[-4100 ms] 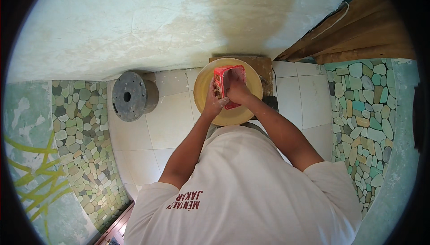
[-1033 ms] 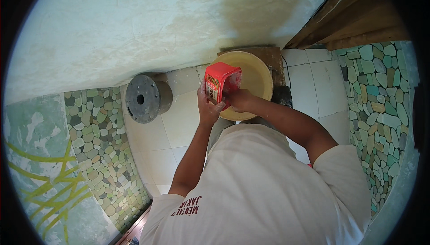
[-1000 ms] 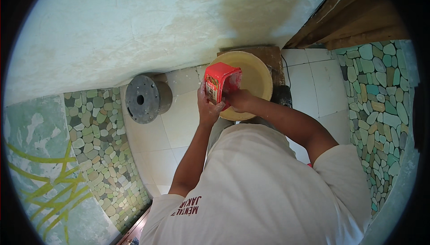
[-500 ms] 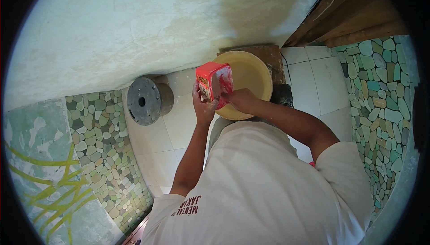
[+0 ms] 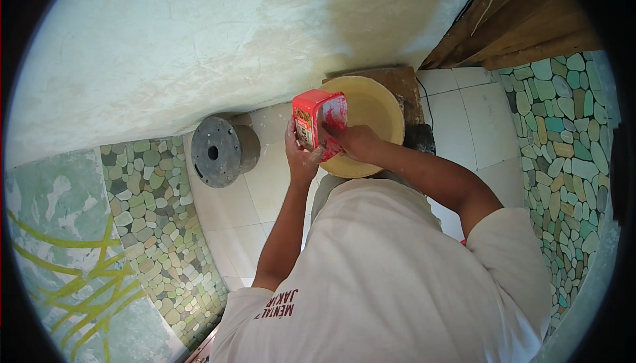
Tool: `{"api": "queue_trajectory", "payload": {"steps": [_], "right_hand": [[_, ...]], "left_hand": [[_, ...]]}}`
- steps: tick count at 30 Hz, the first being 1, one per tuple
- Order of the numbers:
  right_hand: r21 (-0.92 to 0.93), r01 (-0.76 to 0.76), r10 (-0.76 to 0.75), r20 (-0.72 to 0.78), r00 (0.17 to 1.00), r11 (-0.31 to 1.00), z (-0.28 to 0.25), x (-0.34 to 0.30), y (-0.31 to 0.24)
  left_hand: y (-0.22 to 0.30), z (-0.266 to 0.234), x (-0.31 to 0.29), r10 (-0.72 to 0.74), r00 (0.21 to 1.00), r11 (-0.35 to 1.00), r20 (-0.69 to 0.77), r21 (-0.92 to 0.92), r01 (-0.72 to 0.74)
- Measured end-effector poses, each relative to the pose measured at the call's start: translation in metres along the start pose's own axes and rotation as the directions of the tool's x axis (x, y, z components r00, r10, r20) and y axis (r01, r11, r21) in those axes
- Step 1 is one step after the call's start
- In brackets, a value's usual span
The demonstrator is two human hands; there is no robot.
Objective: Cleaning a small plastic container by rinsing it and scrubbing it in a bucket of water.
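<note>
My left hand grips a red rectangular packet from below, holding it upright at the left rim of a round yellow basin. My right hand reaches to the packet's top right side, fingers on its upper edge. The basin stands on a brown wooden board against the pale wall. My white shirt fills the lower part of the view.
A grey concrete cylinder with a centre hole lies on the white tiled floor to the left. Pebble-mosaic strips run along both sides of the floor. A brown wooden door frame is at the upper right. A dark object sits right of the basin.
The packet has shifted from over the basin's middle to its left rim. My right hand moved onto its top edge while my left hand kept hold.
</note>
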State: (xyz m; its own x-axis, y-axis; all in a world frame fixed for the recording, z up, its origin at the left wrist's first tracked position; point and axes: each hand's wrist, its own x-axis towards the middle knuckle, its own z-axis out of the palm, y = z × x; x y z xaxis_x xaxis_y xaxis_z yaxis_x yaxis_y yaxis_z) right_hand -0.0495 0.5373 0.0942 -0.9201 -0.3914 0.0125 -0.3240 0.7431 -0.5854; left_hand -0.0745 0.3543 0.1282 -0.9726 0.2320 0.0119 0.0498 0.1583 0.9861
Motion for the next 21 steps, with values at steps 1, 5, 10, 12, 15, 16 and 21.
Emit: {"api": "queue_trajectory", "payload": {"steps": [1,5,10,12,15,16,21], "right_hand": [[0.0,0.001,-0.001,-0.001,1.0,1.0,-0.003,0.001,-0.003],[-0.064,-0.073,0.08,0.117,0.99,0.995,-0.016,0.002,-0.016],[-0.101,-0.052,0.064,0.12,0.991,0.994,-0.013,-0.001,-0.011],[-0.027,-0.058,0.059,0.007,0.998,0.998,-0.016,-0.001,-0.015],[0.048,-0.037,0.042,-0.094,0.995,0.998,-0.001,0.0,-0.003],[0.049,-0.037,0.042,-0.094,0.995,0.998,-0.002,0.001,-0.003],[0.101,-0.066,0.069,-0.027,0.997,0.993,-0.008,0.001,-0.002]], "left_hand": [[0.002,0.001,0.0,0.028,1.0,0.999,0.003,-0.022,-0.028],[0.008,-0.001,0.002,0.003,1.0,0.999,0.018,-0.046,-0.002],[0.003,-0.002,0.004,0.084,0.996,0.993,0.034,0.08,-0.086],[0.005,-0.001,0.004,0.052,0.998,0.998,0.026,0.021,-0.053],[0.005,-0.003,0.005,0.013,1.0,1.0,0.013,-0.025,-0.012],[0.004,-0.004,0.005,0.003,1.0,1.0,-0.005,-0.014,-0.003],[0.008,-0.005,0.005,-0.013,0.999,0.991,-0.035,-0.136,0.008]]}}
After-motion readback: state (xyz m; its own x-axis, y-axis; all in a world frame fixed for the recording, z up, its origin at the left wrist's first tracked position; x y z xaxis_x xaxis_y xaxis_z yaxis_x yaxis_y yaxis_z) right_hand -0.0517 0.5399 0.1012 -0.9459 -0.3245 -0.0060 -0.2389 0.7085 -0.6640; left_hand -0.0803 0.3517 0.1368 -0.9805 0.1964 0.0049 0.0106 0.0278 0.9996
